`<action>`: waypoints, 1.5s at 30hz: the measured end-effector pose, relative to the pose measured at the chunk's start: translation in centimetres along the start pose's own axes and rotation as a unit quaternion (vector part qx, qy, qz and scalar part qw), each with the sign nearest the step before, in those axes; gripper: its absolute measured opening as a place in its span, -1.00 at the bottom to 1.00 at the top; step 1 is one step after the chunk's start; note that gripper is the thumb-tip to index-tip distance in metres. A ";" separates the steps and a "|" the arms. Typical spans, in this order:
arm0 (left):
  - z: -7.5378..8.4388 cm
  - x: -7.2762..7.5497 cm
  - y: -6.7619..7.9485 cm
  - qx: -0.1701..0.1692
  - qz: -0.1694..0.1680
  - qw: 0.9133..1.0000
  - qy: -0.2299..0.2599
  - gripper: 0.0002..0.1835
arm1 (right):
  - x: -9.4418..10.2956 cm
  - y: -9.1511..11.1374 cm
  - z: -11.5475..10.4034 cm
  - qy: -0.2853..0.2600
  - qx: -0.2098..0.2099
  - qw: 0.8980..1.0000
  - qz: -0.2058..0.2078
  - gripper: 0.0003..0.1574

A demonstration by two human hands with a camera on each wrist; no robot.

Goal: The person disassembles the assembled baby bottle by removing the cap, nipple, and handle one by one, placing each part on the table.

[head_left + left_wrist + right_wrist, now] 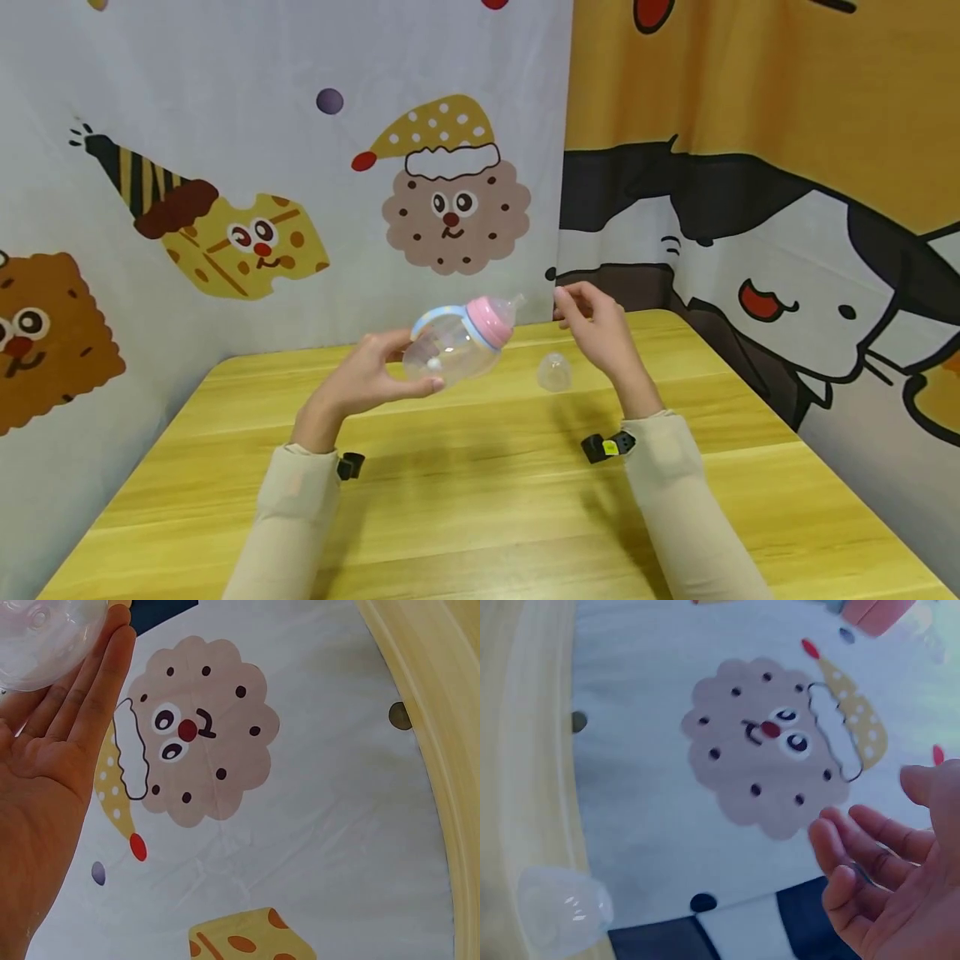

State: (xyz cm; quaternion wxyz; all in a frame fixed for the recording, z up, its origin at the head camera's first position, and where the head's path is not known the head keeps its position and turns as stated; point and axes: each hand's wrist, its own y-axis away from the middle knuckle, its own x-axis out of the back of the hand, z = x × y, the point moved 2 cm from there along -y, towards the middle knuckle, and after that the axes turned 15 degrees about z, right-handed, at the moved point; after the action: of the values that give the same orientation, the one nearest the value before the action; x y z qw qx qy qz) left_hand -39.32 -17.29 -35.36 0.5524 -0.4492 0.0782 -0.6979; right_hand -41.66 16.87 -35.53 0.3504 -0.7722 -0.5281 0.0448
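Observation:
A clear baby bottle (450, 346) with a pink collar, a blue handle and a clear nipple is tilted in the air, its nipple toward the upper right. My left hand (375, 371) grips it round the base, thumb below and fingers behind. In the left wrist view only the bottle's rounded bottom (52, 637) shows, against the fingers. My right hand (596, 325) is raised to the right of the nipple, apart from it, with fingers loosely curved and nothing held. Below that hand a clear dome cap (555, 372) stands on the table; it also shows in the right wrist view.
The wood-grain table (450, 517) spreads under both arms. A white cartoon-printed curtain (300, 50) hangs behind its far edge, and a yellow and black one (750, 100) hangs at the right. Black camera mounts (600, 448) are strapped on both wrists.

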 end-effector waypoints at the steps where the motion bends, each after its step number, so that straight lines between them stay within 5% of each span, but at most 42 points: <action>1: 0.0 0.0 0.0 0.000 0.000 1.000 0.000 -0.53 | 0.0 0.0 -0.5 -0.011 -0.002 1.000 0.001 -0.37; 8: 0.0 -0.4 0.0 -0.001 -0.006 1.000 -0.004 -0.49 | -0.9 0.7 -3.0 -0.062 -0.024 0.995 -0.071 -0.30; 14: -0.2 -0.9 -0.1 -0.005 -0.015 1.000 -0.012 -0.50 | -1.8 1.6 -3.7 -0.054 -0.021 0.988 -0.145 -0.29; 27: 0.0 -1.5 -0.2 -0.003 -0.027 1.000 0.002 -0.62 | -2.3 2.3 -4.3 -0.031 -0.034 0.986 -0.159 -0.31; 45: 0.4 -1.8 -0.2 0.021 -0.039 0.999 0.011 -0.54 | -2.8 2.1 -4.3 -0.074 -0.035 0.984 -0.160 -0.46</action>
State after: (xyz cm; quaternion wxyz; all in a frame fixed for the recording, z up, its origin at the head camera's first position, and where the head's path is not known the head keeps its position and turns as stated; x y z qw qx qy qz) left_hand -39.19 -15.56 -35.96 0.5332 -0.4329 0.0521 -0.7249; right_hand -39.34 11.96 -34.42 0.2858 -0.6841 -0.6706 0.0265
